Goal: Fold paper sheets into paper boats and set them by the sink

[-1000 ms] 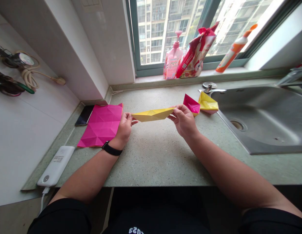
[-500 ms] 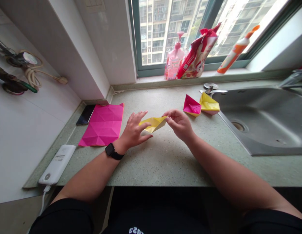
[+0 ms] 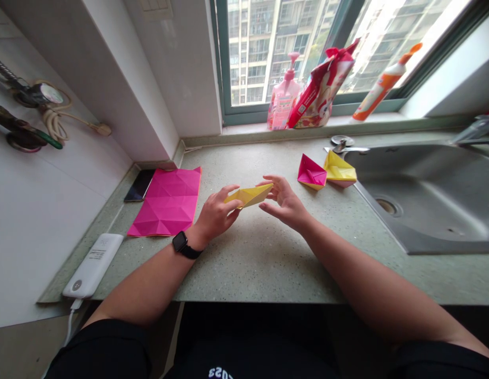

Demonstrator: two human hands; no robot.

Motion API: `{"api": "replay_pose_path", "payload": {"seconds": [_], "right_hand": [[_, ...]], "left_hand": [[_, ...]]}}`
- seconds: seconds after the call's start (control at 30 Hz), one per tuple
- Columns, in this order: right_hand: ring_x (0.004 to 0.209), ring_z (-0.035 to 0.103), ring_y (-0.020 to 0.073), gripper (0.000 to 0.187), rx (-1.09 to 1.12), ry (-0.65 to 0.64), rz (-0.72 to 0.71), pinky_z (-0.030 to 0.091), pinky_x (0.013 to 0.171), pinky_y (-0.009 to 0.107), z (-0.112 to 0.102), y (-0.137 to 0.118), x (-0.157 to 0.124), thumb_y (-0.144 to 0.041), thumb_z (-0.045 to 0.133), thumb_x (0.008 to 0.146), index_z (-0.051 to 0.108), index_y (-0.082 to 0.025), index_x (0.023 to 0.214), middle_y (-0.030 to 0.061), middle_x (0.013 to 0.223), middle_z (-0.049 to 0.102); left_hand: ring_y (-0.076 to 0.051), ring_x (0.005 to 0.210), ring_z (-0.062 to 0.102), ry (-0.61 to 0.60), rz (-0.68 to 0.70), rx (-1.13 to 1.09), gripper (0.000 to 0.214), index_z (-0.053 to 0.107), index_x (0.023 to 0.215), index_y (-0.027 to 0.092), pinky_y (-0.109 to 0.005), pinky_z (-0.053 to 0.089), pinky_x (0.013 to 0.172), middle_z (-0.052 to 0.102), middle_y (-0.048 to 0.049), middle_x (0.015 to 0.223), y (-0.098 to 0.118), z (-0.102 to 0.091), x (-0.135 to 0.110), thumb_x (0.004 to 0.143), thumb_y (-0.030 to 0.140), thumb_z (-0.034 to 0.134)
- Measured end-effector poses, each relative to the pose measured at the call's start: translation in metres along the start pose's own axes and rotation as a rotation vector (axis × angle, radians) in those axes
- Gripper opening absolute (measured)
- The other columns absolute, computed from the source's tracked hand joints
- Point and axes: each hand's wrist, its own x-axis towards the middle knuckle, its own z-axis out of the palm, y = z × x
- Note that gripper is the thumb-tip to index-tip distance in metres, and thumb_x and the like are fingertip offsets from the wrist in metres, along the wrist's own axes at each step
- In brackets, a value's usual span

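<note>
A yellow folded paper boat [image 3: 251,197] is held above the counter in the middle of the head view. My left hand [image 3: 216,211] pinches its left end between thumb and fingers. Around its right end, my right hand [image 3: 284,202] is spread, with thumb and fingers apart; whether a fingertip touches the far side is hidden. Up and to the right stand a pink folded paper boat [image 3: 310,172] and another yellow paper boat [image 3: 339,168], side by side. Left of my left hand lies a creased pink paper sheet [image 3: 171,201].
A dark phone [image 3: 139,185] lies partly beside the pink sheet, and a white power bank [image 3: 93,266] with a cable is at the left edge. The steel sink [image 3: 433,189] is on the right. A pink pump bottle [image 3: 282,102], red bag [image 3: 321,92] and orange-white bottle [image 3: 380,89] line the windowsill.
My left hand has gone from spread fingers to a pinch on the paper boat. My right hand has let go of its right end and opened.
</note>
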Motion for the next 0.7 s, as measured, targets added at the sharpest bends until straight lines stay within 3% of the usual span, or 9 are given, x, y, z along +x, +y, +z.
{"api": "replay_pose_path", "payload": {"seconds": [0.07, 0.23, 0.3, 0.43, 0.57, 0.7], "right_hand": [[0.115, 0.075, 0.0277, 0.076, -0.071, -0.052, 0.021, 0.063, 0.105, 0.050, 0.001, 0.005, 0.000, -0.055, 0.091, 0.081, 0.058, -0.032, 0.144, 0.0082, 0.129, 0.073], [0.106, 0.078, 0.0274, 0.028, -0.261, -0.133, -0.075, 0.063, 0.099, 0.048, 0.006, 0.001, 0.000, -0.046, 0.078, 0.096, 0.078, -0.028, 0.117, 0.0066, 0.118, 0.081], [0.101, 0.078, 0.0256, 0.019, -0.314, -0.129, -0.125, 0.063, 0.095, 0.045, 0.007, -0.002, 0.000, -0.042, 0.075, 0.099, 0.081, -0.029, 0.111, 0.0046, 0.109, 0.083], [0.090, 0.078, 0.0227, 0.014, -0.370, -0.090, -0.165, 0.062, 0.086, 0.041, 0.006, -0.003, 0.000, -0.039, 0.074, 0.100, 0.083, -0.030, 0.104, 0.0029, 0.099, 0.083], [0.083, 0.076, 0.0211, 0.016, -0.367, -0.075, -0.190, 0.061, 0.079, 0.039, 0.005, -0.003, 0.000, -0.039, 0.072, 0.101, 0.084, -0.029, 0.097, 0.0028, 0.092, 0.083], [0.080, 0.074, 0.0209, 0.015, -0.349, -0.070, -0.208, 0.060, 0.077, 0.039, 0.006, -0.004, 0.000, -0.037, 0.072, 0.099, 0.083, -0.030, 0.093, 0.0022, 0.088, 0.081]], "left_hand": [[-0.030, 0.126, 0.068, 0.021, 0.000, 0.035, 0.014, 0.079, 0.106, 0.024, -0.048, 0.056, 0.101, 0.059, -0.0133, 0.158, 0.000, -0.001, 0.000, 0.102, 0.021, 0.067], [-0.030, 0.124, 0.069, 0.004, 0.046, 0.099, 0.017, 0.081, 0.106, 0.027, -0.048, 0.052, 0.098, 0.067, -0.0106, 0.150, 0.003, -0.004, 0.001, 0.106, 0.025, 0.064], [-0.029, 0.116, 0.071, -0.012, 0.052, 0.083, 0.016, 0.080, 0.105, 0.027, -0.046, 0.050, 0.095, 0.074, -0.0086, 0.139, 0.004, -0.004, 0.002, 0.108, 0.028, 0.064], [-0.027, 0.106, 0.073, 0.035, 0.000, -0.016, 0.009, 0.073, 0.111, 0.026, -0.043, 0.050, 0.093, 0.080, -0.0072, 0.121, 0.007, -0.001, 0.001, 0.107, 0.031, 0.068], [-0.026, 0.100, 0.073, 0.139, -0.092, -0.081, 0.025, 0.067, 0.126, 0.024, -0.041, 0.051, 0.093, 0.081, -0.0066, 0.106, 0.008, 0.000, -0.002, 0.105, 0.037, 0.072], [-0.024, 0.091, 0.072, 0.087, -0.055, -0.101, 0.017, 0.074, 0.110, 0.025, -0.040, 0.049, 0.088, 0.081, -0.0046, 0.096, 0.010, -0.004, 0.001, 0.109, 0.040, 0.066]]}}
